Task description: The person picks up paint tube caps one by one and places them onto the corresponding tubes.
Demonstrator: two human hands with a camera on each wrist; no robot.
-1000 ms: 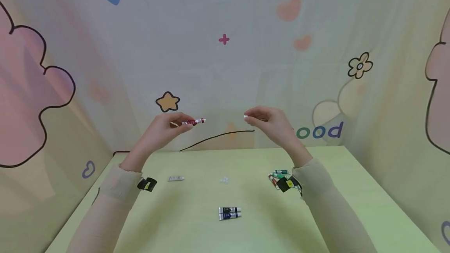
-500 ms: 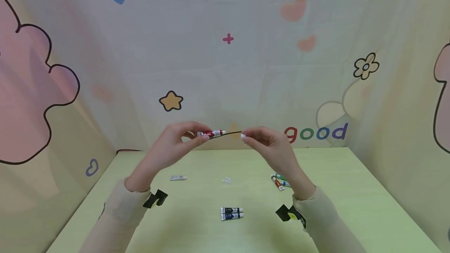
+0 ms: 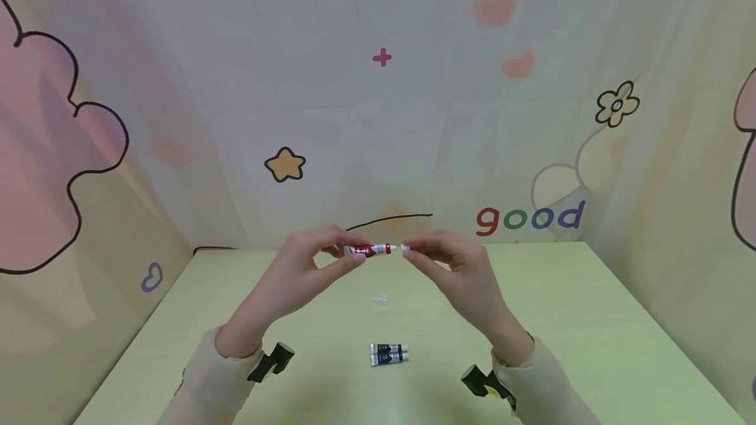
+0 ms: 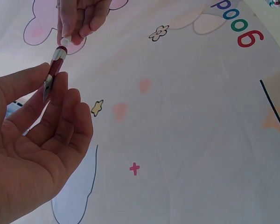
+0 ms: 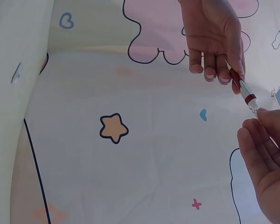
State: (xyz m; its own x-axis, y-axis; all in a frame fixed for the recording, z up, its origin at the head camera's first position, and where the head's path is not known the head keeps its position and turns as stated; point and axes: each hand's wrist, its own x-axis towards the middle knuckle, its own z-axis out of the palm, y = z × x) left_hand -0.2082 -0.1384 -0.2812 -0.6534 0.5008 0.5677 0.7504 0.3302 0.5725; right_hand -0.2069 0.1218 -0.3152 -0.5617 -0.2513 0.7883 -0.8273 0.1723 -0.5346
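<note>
My left hand (image 3: 310, 264) holds a small paint tube with a red band (image 3: 380, 250) between thumb and fingers, its nozzle pointing right. Facing it, my right hand (image 3: 463, 271) pinches a small white cap (image 3: 405, 248) by the fingertips, right at the nozzle's tip. In the left wrist view, the tube (image 4: 59, 58) slants up toward the fingers of the right hand (image 4: 84, 18). The right wrist view shows the pale nozzle (image 5: 253, 106) just short of the right fingertips, which largely cover the cap. Both hands are raised above the table.
Two dark-labelled paint tubes (image 3: 390, 354) lie side by side on the pale green table (image 3: 331, 372). Several small white pieces (image 3: 380, 298) sit behind them. Another tube (image 5: 17, 73) lies on the table in the right wrist view. A printed curtain (image 3: 331, 84) hangs behind.
Both hands have come down and closer together, bringing the tube's nozzle up to the white cap. The tubes on the table's left and right are now hidden behind the hands in the head view.
</note>
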